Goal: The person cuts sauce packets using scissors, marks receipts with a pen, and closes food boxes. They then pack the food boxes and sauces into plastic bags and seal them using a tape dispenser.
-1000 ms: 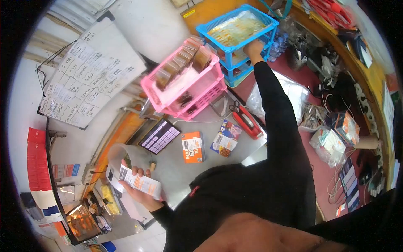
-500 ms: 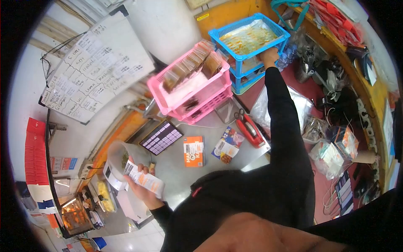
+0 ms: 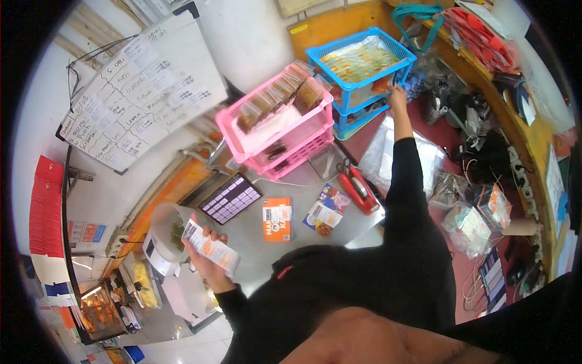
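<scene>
My left hand (image 3: 209, 267) is closed around a white packet (image 3: 213, 250) with a printed label and orange print, held above the steel counter beside a whitish tub (image 3: 159, 233). With the arm stretched out, my right hand (image 3: 398, 102) is at the near right corner of a blue stacked basket (image 3: 362, 85). Its fingers are curled together against the basket's open side; what they grip, if anything, is too small to make out. Clear packets with yellow-orange contents (image 3: 364, 59) fill the top tier. Something reddish shows inside the tier below, near my fingertips.
A pink stacked basket (image 3: 285, 159) with brown packets stands left of the blue one. On the counter lie a tablet (image 3: 230, 199), an orange box (image 3: 277, 219), a printed packet (image 3: 325, 210) and a red stapler-like tool (image 3: 357, 191). Plastic bags (image 3: 403, 158) lie under my right arm.
My right hand has drawn back from inside the blue basket's lower tier to its outer corner. My left hand still holds the white packet, now slightly nearer the tub's right side.
</scene>
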`<state>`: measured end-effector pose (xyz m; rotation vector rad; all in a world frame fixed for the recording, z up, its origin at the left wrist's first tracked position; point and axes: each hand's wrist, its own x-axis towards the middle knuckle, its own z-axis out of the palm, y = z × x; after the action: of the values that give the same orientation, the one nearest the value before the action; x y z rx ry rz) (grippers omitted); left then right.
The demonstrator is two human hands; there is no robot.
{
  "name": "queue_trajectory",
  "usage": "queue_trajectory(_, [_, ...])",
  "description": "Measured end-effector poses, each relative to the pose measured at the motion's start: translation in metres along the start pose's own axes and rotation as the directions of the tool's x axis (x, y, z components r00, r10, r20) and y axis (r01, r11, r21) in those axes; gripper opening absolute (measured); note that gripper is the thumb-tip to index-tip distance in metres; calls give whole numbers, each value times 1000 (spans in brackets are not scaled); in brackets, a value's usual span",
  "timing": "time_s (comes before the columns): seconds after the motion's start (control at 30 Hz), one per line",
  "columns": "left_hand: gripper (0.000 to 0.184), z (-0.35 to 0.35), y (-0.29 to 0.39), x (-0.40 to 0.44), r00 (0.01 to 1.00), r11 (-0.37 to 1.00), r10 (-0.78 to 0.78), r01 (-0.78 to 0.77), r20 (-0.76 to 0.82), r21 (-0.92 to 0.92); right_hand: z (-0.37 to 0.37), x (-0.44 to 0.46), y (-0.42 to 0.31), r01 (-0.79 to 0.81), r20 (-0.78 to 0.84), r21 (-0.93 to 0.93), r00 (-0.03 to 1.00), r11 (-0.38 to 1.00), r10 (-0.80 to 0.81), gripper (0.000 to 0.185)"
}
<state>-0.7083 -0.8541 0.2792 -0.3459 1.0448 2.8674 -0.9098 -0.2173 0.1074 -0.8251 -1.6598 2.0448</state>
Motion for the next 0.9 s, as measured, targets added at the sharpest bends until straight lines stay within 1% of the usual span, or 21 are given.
queue_trajectory(0.1, [63,-1,0,-1,998,999,-30,32,47,-25,3,-76,-31,-50,5,329,999,943,52,6])
queue_trajectory(0.2, [62,0,4,-7,996,998,-33,38,86,-49,2,-147,-55,-86,273,382,962,920,-24,10])
queue_trajectory(0.3, [63,-14,13,-15,993,997,-32,40,117,-64,36,-226,-94,-99,465,354,881,930,-84,10])
queue_trajectory(0.4, [64,-30,23,-25,991,990,-41,58,128,-126,84,-295,-125,-136,579,246,815,960,-32,13])
queue_trajectory(0.5, [66,-48,37,-39,994,988,5,11,105,-152,131,-352,-142,-187,715,164,699,969,15,13])
queue_trajectory(0.57, [68,-65,50,-51,995,986,45,-30,92,-163,163,-379,-139,-249,786,140,617,959,46,14])
queue_trajectory(0.6, [68,-78,56,-58,995,979,55,-36,87,-202,180,-395,-137,-275,813,129,579,953,57,13])
queue_trajectory(0.67, [68,-93,73,-76,994,975,109,-103,24,-195,217,-427,-129,-332,868,101,491,938,81,12])
queue_trajectory(0.7, [67,-105,80,-88,989,960,147,-135,29,-246,233,-444,-124,-379,913,98,402,920,68,10])
queue_trajectory(0.83, [66,-150,112,-140,950,902,311,-306,-33,-305,291,-518,-110,-429,965,-13,232,903,124,11])
queue_trajectory(0.9, [66,-175,119,-172,916,866,394,-397,-75,-305,306,-553,-99,-408,988,-54,112,911,109,11])
